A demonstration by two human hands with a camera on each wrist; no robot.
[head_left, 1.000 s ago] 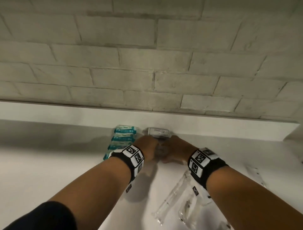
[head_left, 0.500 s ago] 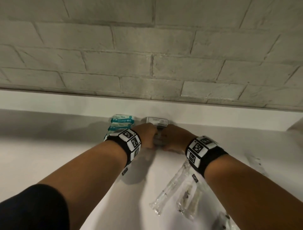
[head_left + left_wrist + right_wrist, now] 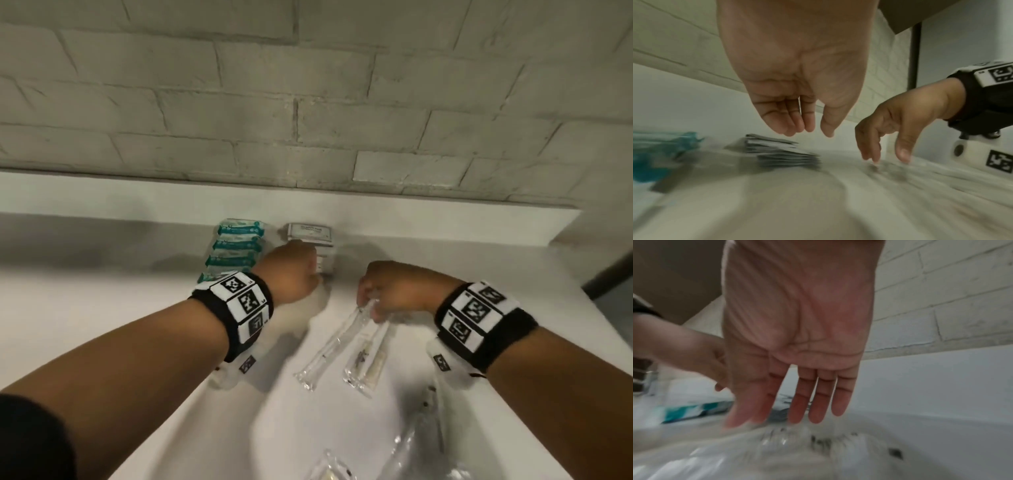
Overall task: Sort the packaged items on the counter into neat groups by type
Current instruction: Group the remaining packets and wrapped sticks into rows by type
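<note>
Moved: right hand [image 3: 399, 289] has left the grey packets [image 3: 310, 233], fingers now extended onto clear sleeves [image 3: 334, 342]
Left hand [image 3: 293, 274]: loosely open, empty, above grey packets
Room: bare counter [image 3: 85, 325] left
Blurred: sleeve contents

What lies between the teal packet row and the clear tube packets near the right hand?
In the head view, the stack of grey-white sachets and the left hand above it lie between the teal packets and clear tube packets.

Teal-and-white packets [image 3: 239, 245], grey-white sachets [image 3: 310, 233], clear packages [image 3: 337, 342] on a white counter [image 3: 85, 308]; wristbands [image 3: 236, 308] black with white checker-like tags.
</note>
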